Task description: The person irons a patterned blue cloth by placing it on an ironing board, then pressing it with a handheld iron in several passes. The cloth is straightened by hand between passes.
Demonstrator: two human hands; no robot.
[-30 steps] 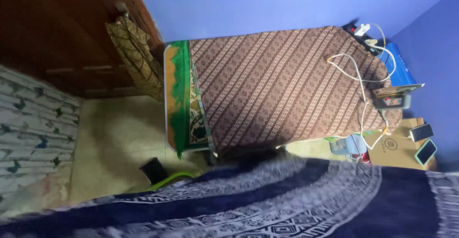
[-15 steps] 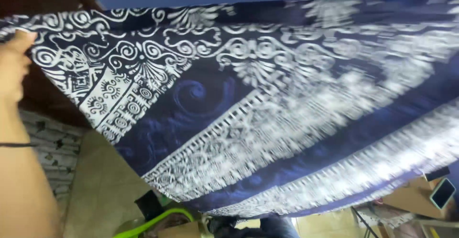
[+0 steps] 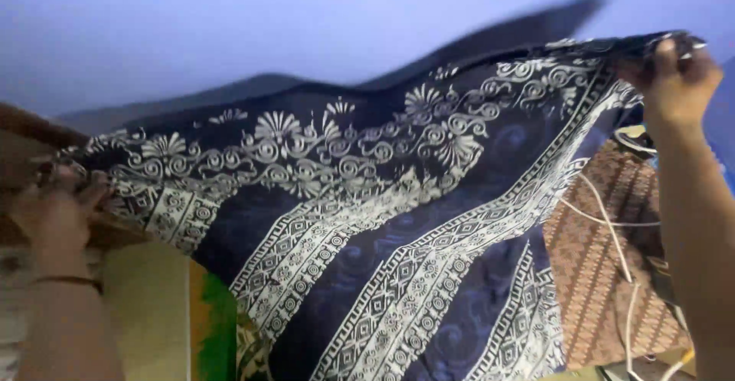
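1 dark blue cloth (image 3: 398, 220) held up: left hand (image 3: 53, 212) and right hand (image 3: 677, 82) each pinch 1 corner. 2 white cables (image 3: 605, 220) lie far right.

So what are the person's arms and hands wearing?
Both arms are bare, with no sleeves and no gloves. The left hand has a thin dark band around its wrist. The right hand and its wrist wear nothing that shows.
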